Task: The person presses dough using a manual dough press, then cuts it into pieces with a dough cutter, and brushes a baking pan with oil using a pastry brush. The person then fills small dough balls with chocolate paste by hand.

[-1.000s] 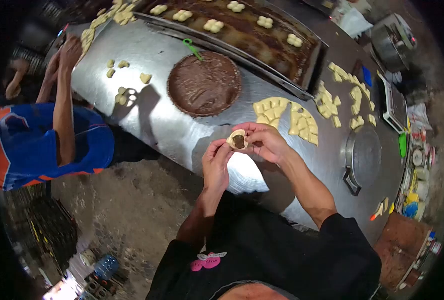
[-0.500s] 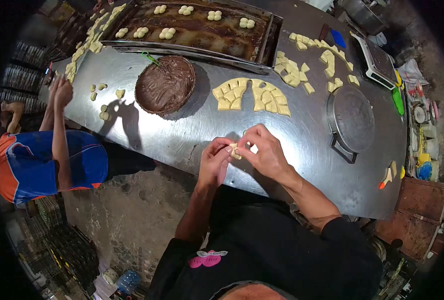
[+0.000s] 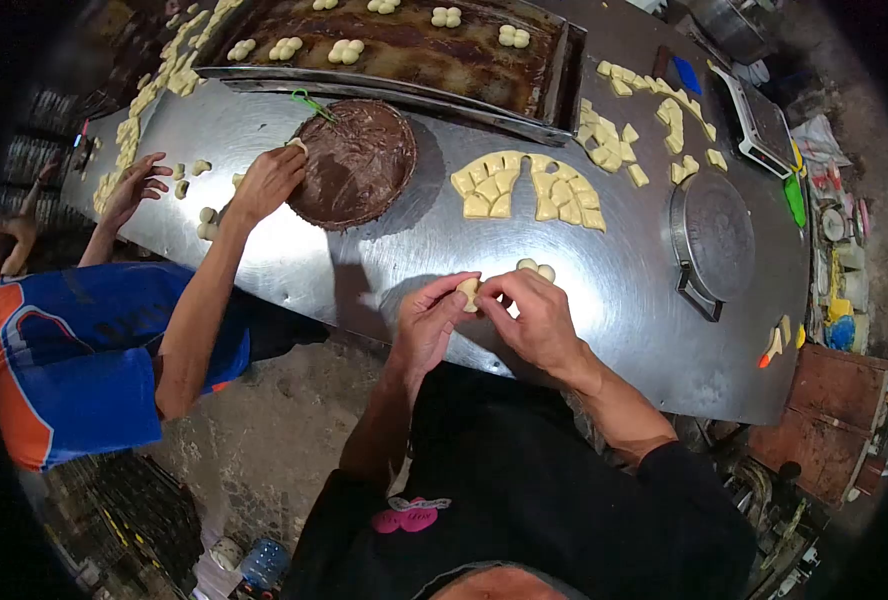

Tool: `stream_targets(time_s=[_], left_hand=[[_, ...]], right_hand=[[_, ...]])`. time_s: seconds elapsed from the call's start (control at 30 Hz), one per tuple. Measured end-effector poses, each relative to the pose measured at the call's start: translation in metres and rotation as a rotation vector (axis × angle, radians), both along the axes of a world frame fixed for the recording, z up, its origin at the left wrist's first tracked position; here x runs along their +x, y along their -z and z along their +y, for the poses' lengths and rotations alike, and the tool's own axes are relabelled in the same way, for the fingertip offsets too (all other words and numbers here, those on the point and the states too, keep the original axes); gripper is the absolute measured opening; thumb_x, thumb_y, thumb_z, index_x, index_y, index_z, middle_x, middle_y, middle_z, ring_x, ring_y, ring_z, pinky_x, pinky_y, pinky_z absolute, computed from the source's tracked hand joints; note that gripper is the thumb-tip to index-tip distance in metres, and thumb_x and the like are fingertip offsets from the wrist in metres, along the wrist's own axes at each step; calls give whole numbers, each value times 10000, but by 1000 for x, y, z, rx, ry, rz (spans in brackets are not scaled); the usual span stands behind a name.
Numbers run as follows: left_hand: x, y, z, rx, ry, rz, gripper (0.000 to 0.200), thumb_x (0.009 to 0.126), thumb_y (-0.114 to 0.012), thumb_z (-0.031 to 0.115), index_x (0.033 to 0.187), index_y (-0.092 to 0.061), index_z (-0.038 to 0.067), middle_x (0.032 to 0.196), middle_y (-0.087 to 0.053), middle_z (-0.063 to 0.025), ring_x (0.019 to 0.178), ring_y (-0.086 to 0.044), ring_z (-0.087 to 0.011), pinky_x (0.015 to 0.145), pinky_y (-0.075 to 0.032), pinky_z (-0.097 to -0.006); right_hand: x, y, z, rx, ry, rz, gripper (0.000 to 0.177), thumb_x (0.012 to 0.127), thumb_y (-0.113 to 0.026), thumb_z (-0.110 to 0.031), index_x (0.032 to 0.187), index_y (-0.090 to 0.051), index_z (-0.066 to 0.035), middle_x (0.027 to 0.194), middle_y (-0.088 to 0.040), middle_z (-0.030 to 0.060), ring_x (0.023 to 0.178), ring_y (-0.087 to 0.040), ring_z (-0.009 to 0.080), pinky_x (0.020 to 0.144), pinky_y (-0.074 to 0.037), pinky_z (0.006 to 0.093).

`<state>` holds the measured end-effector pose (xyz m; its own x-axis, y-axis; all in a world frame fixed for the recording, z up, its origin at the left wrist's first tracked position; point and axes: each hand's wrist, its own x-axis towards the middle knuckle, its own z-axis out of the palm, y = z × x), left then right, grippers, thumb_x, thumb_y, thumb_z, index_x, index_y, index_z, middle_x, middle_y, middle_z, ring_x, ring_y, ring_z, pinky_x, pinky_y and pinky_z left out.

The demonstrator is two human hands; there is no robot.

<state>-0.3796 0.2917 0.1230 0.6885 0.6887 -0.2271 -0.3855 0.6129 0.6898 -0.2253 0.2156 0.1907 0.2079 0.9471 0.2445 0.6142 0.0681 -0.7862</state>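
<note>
My left hand (image 3: 426,322) and my right hand (image 3: 532,318) pinch one small pale dough piece (image 3: 469,291) between their fingertips, just above the near edge of the steel table (image 3: 364,265). Two small dough balls (image 3: 536,268) lie on the table right behind my right hand. A round pan of dark chocolate filling (image 3: 355,163) with a green tool (image 3: 314,103) on its rim sits farther back to the left. Cut dough pieces arranged in an arc (image 3: 529,187) lie behind my hands.
A co-worker in a blue and orange shirt (image 3: 94,345) stands at the left, one hand (image 3: 267,178) at the pan's edge. A dark baking tray (image 3: 394,50) with shaped dough sits at the back. A round lidded pan (image 3: 714,235) and a scale (image 3: 759,120) are at the right.
The chocolate that showed in the dough a second ago is now enclosed. My hands lowered toward the table edge. The co-worker's hand reached over to the chocolate pan.
</note>
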Motion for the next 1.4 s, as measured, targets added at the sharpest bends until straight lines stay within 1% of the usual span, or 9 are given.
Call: stream_targets(time_s=[0.43,0.5,0.57,0.67,0.83,1.03,1.17,1.3,1.4], left_hand=[[86,17,-74,-148,290,144,336,951,-569,96,1265,-549,-22,1107,-622,-89,1023,-596,-181,869,-506,-313],[104,-2,-68,442,479,665,282,922,-609,117,1178,-612,-1,952,-663,-64,894,-617,-137,841,-497,-284],[110,90,-53,805,8,573,260,916,-605,130,1134,-626,-10,947,-688,-94,857,-636,-161,828,-504,-293],[99,95,33,1043,-122,1240,381,834,-662,272,1132,-655,35,1054,-667,-192,932,-649,-351,830,-514,-405],[113,95,81,1333,-202,1562,366,834,-612,367,1008,-700,57,953,-649,-208,905,-634,-396,786,-511,-470],[109,76,44,1087,-343,997,290,846,-623,178,1080,-564,17,885,-635,-191,837,-622,-381,737,-483,-457],[72,69,-18,1672,-191,894,218,832,-637,60,1034,-600,-16,977,-629,-170,882,-616,-343,762,-491,-408],[34,84,-69,1491,-8,858,158,813,-657,48,968,-660,16,1035,-625,-144,916,-614,-312,786,-500,-388],[33,76,-65,1259,-90,934,131,798,-682,47,929,-679,47,1032,-624,-126,932,-608,-289,796,-496,-396]], right_hand=[[54,72,-98,124,300,-362,176,727,-714,-54,845,-590,-96,827,-607,46,760,-557,250,674,-366,384],[78,109,-120,41,388,-415,153,746,-698,-64,846,-585,-91,824,-601,63,777,-555,260,684,-366,395],[85,132,-140,-94,476,-521,139,767,-688,-84,853,-579,-83,856,-606,73,796,-553,257,708,-374,401],[79,140,-178,-170,418,-650,194,798,-657,-99,989,-624,-92,1030,-598,49,987,-546,238,800,-388,404],[89,126,-152,-188,471,-300,112,769,-649,-29,870,-659,-77,923,-613,85,916,-569,269,802,-412,402],[140,199,-172,-75,139,-320,123,771,-659,-25,885,-646,-69,867,-607,93,876,-566,294,799,-435,407],[133,170,-99,227,503,-319,88,801,-624,-36,887,-609,-43,825,-582,126,838,-553,321,748,-407,432],[115,181,-158,82,67,-97,120,796,-586,5,905,-616,-35,832,-591,150,877,-582,339,793,-443,429],[161,174,-161,-218,259,-295,79,793,-625,-27,871,-615,-35,853,-608,148,896,-576,321,826,-437,435]])
